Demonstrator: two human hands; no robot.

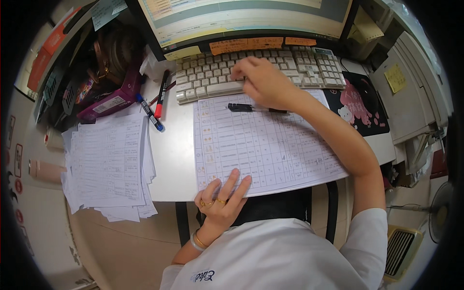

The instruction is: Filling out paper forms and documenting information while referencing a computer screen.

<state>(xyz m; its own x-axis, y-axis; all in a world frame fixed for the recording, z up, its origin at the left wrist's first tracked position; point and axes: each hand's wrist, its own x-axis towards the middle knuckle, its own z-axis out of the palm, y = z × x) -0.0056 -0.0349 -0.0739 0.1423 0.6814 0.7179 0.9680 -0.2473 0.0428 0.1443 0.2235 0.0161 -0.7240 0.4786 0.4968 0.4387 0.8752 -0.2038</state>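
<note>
A printed table sheet, atop a thin stack, lies on the white desk in front of me. My left hand is open, its spread fingers resting on the sheet's near edge; rings and two bangles are on it. Over the lower rows of the beige keyboard is my right hand, open with fingers bent down to the keys and nothing seen in it. Its fingertips are partly hidden and slightly blurred. Under my right wrist, a black-capped pen lies across the sheet's upper part.
Behind the keyboard stands a lit monitor. Left are a red marker, a blue marker, a loose paper pile overhanging the desk edge, and a purple box. Right are a dark mouse pad and a pale printer-like machine.
</note>
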